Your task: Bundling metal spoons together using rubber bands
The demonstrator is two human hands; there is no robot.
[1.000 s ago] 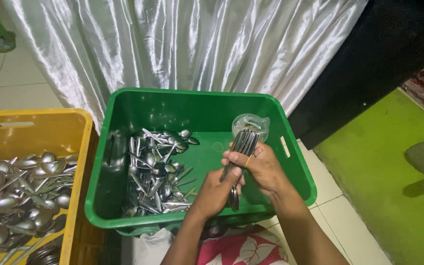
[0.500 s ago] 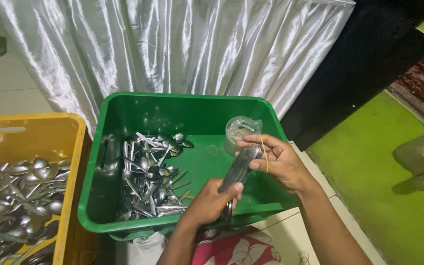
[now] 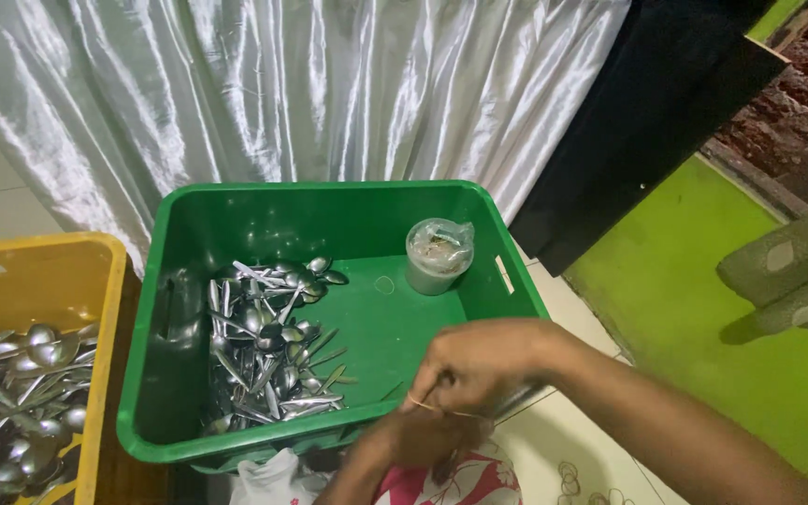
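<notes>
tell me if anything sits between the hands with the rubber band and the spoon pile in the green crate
Only the green crate's near rim. The right hand and left hand stretch a rubber band just outside it; the spoon pile lies uncovered inside, and the plastic cup stands off in the far corner.

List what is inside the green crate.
The green crate holds a pile of metal spoons, a clear plastic cup and a loose rubber band. Its near right corner is covered by the hands.

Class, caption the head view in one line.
Two hands stretch a rubber band beside a green crate of spoons.
</notes>
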